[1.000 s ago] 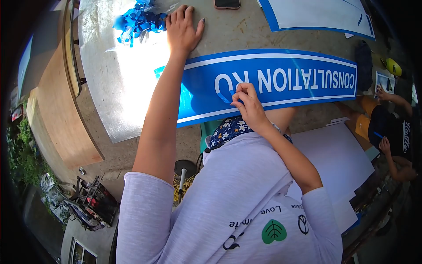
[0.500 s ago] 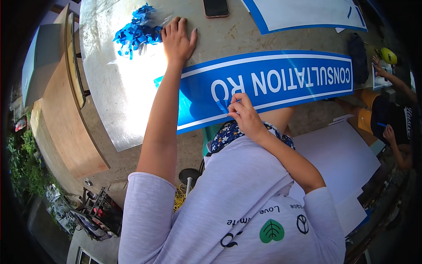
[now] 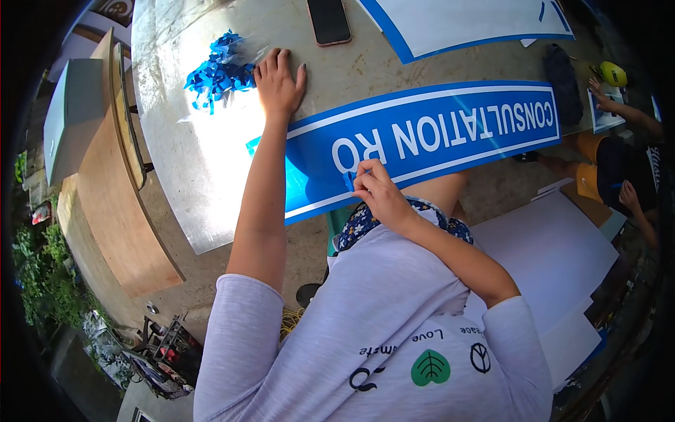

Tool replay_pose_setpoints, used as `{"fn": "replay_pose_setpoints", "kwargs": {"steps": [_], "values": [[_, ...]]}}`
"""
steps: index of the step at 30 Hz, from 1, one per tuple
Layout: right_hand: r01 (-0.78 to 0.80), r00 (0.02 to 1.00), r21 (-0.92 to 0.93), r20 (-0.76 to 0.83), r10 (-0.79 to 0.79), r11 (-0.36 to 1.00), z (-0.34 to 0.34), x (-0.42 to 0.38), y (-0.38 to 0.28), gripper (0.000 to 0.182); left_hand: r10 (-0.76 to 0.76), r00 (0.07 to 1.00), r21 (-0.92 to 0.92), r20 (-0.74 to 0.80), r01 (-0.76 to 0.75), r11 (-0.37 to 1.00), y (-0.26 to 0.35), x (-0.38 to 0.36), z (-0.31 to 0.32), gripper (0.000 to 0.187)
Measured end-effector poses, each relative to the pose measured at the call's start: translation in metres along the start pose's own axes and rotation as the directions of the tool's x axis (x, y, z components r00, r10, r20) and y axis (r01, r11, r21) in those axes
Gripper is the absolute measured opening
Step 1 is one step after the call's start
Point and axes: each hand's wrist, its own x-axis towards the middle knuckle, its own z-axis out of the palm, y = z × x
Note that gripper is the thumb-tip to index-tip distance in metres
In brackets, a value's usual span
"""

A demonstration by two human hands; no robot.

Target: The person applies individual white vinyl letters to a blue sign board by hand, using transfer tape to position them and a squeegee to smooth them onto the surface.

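Observation:
My left hand lies flat on the grey table, fingers apart, beside a pile of crumpled blue scraps. Under my left forearm passes the left part of a long blue sign with white border and lettering, upside down to me. My right hand is pinched over the sign's near edge, below the letter O, with a small blue strip between thumb and fingers.
A phone lies at the table's far side, left of a white panel with blue edging. At the right, a co-worker's arm reaches toward a yellow-green object. White sheets lie at the lower right, wooden boards at the left.
My right hand has moved slightly left and toward me with the blue strip. My left hand stays flat on the table. The whole view has shifted a little.

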Motion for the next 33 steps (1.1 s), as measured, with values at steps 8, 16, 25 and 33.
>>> {"fn": "replay_pose_setpoints", "kwargs": {"steps": [8,16,25,33], "values": [[-0.026,0.996,0.056,-0.087,0.031,0.998,-0.001,-0.001,-0.001,0.014,0.011,1.0,0.0,-0.01,-0.011,1.0,0.001,-0.001,-0.001,0.045],[-0.11,0.912,0.597,-0.258,0.319,0.795,-0.039,0.004,0.002,0.016,0.013,1.0,-0.011,-0.019,-0.013,1.0,0.001,-0.002,0.0,0.047],[0.089,0.83,0.883,-0.321,0.455,0.461,-0.082,-0.044,0.007,0.019,0.424,0.901,-0.226,-0.087,-0.432,0.873,0.077,-0.012,-0.036,0.026],[0.156,0.694,0.804,-0.502,0.516,0.573,-0.087,-0.062,0.002,0.014,0.089,0.875,-0.82,0.476,0.404,0.405,0.218,-0.084,-0.086,0.035]]}}
